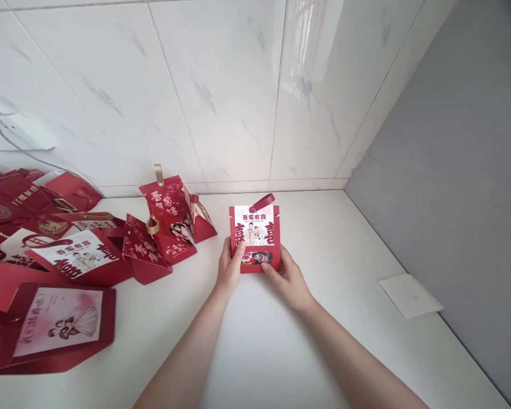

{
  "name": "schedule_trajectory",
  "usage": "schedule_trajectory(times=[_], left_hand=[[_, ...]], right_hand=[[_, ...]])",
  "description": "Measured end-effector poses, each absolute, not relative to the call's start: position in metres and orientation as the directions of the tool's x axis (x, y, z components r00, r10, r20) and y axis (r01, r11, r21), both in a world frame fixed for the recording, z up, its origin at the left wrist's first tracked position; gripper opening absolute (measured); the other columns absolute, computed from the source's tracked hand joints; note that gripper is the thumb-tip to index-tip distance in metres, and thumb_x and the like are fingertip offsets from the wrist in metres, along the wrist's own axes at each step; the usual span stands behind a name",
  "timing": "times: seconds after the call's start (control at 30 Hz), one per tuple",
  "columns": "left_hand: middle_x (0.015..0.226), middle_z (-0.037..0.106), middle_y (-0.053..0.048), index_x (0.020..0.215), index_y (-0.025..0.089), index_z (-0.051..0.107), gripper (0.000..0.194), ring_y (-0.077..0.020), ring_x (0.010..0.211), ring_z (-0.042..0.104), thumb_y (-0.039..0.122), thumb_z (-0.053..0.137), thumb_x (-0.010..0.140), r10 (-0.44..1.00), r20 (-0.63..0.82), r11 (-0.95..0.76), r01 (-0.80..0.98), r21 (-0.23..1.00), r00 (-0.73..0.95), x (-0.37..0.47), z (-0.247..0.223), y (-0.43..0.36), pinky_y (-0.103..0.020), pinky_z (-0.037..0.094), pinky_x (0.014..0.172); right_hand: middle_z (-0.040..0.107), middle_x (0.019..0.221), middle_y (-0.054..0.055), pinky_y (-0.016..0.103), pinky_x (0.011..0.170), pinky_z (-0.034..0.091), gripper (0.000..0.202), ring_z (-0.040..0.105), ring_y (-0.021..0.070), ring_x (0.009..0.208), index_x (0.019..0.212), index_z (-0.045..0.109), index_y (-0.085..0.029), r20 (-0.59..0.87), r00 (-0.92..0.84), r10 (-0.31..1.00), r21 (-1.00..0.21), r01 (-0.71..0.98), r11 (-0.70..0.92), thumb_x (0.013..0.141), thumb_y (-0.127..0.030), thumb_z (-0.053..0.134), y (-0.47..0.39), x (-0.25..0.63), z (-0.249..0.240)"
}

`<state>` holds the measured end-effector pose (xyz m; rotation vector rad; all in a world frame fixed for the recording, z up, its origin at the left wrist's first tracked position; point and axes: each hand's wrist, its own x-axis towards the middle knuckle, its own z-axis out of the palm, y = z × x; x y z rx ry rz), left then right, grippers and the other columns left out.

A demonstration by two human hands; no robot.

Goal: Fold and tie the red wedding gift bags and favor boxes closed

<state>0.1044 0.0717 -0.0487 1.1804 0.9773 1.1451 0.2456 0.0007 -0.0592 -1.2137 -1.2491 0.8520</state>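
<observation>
On the white desk (pixel 332 244), the left hand (pixel 229 267) and right hand (pixel 294 282) hold a red gift box (pixel 255 230) between them, fingers (pixel 239 253) closed on its lower sides; squeezing hard could crease it.

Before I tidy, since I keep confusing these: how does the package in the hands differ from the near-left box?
The held package is between the left hand and right hand; the near-left box is touched by neither.
The held package has a white label, whereas the near-left box's is tinted pink.
Both are red, each with a dark red ribbon and a label picturing a couple.
</observation>
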Motion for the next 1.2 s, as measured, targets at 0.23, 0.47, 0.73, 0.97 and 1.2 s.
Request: schedule_trajectory(times=[0.23,0.47,0.73,0.97,1.2], left_hand=[[0.113,0.066,-0.006,0.121,0.025,0.055,0.045,-0.0249,0.104,0.063,0.051,0.059,0.084,0.986,0.014,0.009,-0.14,0.99,0.165,0.1046,-0.0476,0.0707,-0.037,0.051,0.09],[0.113,0.067,-0.006,0.121,0.024,0.056,0.046,-0.0244,0.103,0.063,0.056,0.051,0.088,0.987,0.009,0.015,-0.148,0.989,0.158,0.1054,-0.0459,0.0702,-0.036,0.05,0.09],[0.114,0.067,-0.006,0.117,0.022,0.058,0.047,-0.0236,0.105,0.063,0.058,0.045,0.09,0.989,0.048,-0.028,-0.147,0.989,0.139,0.1048,-0.0489,0.0726,-0.034,0.049,0.092],[0.122,0.064,-0.006,0.119,0.022,0.057,0.045,-0.0245,0.112,0.06,0.055,0.047,0.091,0.985,0.034,-0.005,-0.167,0.986,0.17,0.1036,-0.0479,0.0729,-0.034,0.05,0.093],[0.116,0.066,-0.006,0.12,0.023,0.057,0.046,-0.0231,0.103,0.063,0.056,0.045,0.091,0.985,0.053,-0.03,-0.137,0.99,0.162,0.1032,-0.0503,0.074,-0.034,0.05,0.089]], right_hand=[[0.051,0.141,0.002,0.047,0.11,0.039,0.061,0.043,0.0267,0.133,0.146,0.036,-0.033,0.229,0.179,0.957,-0.968,0.14,0.206,0.09,-0.043,0.059,0.0008,0.2452,-0.0587],[0.049,0.143,0.002,0.048,0.11,0.039,0.06,0.044,0.0271,0.133,0.145,0.037,-0.033,0.233,0.184,0.955,-0.968,0.14,0.21,0.09,-0.042,0.059,0.0006,0.2454,-0.0603],[0.049,0.142,0.002,0.046,0.111,0.038,0.058,0.043,0.0263,0.133,0.144,0.039,-0.033,0.234,0.177,0.956,-0.968,0.14,0.21,0.09,-0.043,0.058,0.0015,0.2461,-0.0623],[0.049,0.142,0.002,0.046,0.112,0.037,0.059,0.042,0.0261,0.134,0.145,0.037,-0.033,0.234,0.172,0.957,-0.966,0.152,0.209,0.09,-0.042,0.058,0.001,0.2462,-0.0606],[0.047,0.145,0.002,0.046,0.111,0.038,0.059,0.043,0.0266,0.133,0.145,0.038,-0.032,0.23,0.179,0.957,-0.967,0.152,0.204,0.09,-0.041,0.059,0.0004,0.2463,-0.0595]])
